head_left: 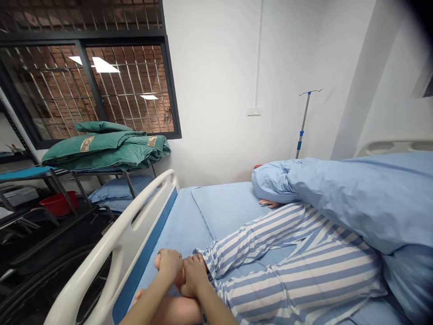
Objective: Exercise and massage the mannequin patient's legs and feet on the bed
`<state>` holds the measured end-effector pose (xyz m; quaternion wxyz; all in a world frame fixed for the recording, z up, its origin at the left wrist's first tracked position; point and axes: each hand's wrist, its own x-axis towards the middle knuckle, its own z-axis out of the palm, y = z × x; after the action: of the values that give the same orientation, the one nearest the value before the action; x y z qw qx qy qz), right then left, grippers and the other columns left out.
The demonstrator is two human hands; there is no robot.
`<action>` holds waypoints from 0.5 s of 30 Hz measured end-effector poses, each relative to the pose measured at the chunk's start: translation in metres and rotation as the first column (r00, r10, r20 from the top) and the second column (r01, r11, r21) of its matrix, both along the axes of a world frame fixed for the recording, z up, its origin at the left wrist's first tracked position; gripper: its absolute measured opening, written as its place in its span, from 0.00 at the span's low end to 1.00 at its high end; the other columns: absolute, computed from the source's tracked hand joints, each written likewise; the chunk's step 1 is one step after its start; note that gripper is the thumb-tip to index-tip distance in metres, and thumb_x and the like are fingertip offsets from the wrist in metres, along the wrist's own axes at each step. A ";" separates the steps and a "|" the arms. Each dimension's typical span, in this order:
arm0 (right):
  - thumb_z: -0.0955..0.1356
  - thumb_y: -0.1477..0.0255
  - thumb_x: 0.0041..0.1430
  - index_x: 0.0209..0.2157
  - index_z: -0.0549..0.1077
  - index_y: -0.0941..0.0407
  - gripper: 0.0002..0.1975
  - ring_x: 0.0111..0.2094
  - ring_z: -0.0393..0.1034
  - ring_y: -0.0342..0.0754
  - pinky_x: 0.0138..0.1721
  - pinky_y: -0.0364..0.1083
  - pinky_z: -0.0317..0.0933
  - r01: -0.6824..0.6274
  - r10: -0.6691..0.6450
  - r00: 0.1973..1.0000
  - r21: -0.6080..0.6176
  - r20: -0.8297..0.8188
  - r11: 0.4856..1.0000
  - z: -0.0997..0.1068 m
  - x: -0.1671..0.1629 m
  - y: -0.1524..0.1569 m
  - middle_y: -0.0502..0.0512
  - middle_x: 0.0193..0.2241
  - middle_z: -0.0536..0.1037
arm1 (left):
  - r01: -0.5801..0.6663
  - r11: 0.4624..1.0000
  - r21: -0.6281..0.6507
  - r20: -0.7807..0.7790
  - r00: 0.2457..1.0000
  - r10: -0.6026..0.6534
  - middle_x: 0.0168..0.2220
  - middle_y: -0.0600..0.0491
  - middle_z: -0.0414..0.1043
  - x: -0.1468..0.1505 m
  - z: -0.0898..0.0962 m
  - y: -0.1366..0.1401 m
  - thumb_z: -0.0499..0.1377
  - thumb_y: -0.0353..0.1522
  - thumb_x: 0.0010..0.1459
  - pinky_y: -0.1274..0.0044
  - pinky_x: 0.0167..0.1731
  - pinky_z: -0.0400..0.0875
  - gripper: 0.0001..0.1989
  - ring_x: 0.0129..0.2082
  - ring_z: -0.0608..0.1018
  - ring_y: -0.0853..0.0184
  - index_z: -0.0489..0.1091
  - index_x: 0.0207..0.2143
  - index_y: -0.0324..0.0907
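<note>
A figure in blue-and-white striped trousers lies on the bed, knees bent, with bare feet toward the footboard. My left hand is closed around the front part of the farther foot. Right beside it, my right hand wraps the same leg at the ankle, just below the trouser cuff. The nearer foot and lower leg lie under my forearms and are partly hidden. A light blue quilt covers the upper body, and a hand shows at its edge.
A white footboard rises on the left. Beyond it stand a wheelchair, a red basin and folded green bedding on a rack. An IV pole stands by the far wall. Light blue sheet covers the mattress.
</note>
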<state>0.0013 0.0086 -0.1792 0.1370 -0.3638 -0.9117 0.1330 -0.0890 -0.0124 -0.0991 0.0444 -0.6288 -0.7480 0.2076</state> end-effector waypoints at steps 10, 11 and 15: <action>0.67 0.68 0.33 0.38 0.67 0.58 0.24 0.43 0.61 0.57 0.51 0.53 0.42 -0.009 0.011 0.998 0.022 -0.063 1.000 -0.003 0.002 0.000 0.59 0.39 0.70 | 0.011 0.991 0.132 -0.048 0.999 -0.005 0.34 0.38 0.74 -0.018 0.043 -0.036 0.43 0.24 0.53 0.69 0.32 0.67 0.20 0.36 0.76 0.56 0.74 0.36 0.36; 0.67 0.68 0.33 0.38 0.67 0.58 0.24 0.43 0.60 0.57 0.51 0.53 0.42 -0.010 0.011 0.998 0.019 -0.068 1.000 -0.004 0.001 0.000 0.59 0.39 0.70 | 0.013 0.992 0.128 -0.055 0.998 -0.006 0.34 0.39 0.74 -0.020 0.045 -0.039 0.43 0.23 0.53 0.69 0.32 0.67 0.20 0.36 0.76 0.56 0.74 0.36 0.37; 0.67 0.66 0.34 0.39 0.66 0.58 0.25 0.44 0.60 0.57 0.52 0.53 0.40 -0.014 0.015 0.995 0.018 -0.094 1.000 -0.005 0.001 0.001 0.59 0.40 0.70 | 0.000 0.988 0.153 -0.056 0.998 0.009 0.34 0.37 0.73 -0.022 0.048 -0.050 0.41 0.27 0.57 0.69 0.31 0.67 0.20 0.35 0.76 0.57 0.73 0.37 0.35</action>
<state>0.0024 0.0096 -0.1842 0.1819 -0.3493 -0.9079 0.1432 -0.1109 -0.0629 -0.0511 0.1132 -0.6157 -0.7617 0.1672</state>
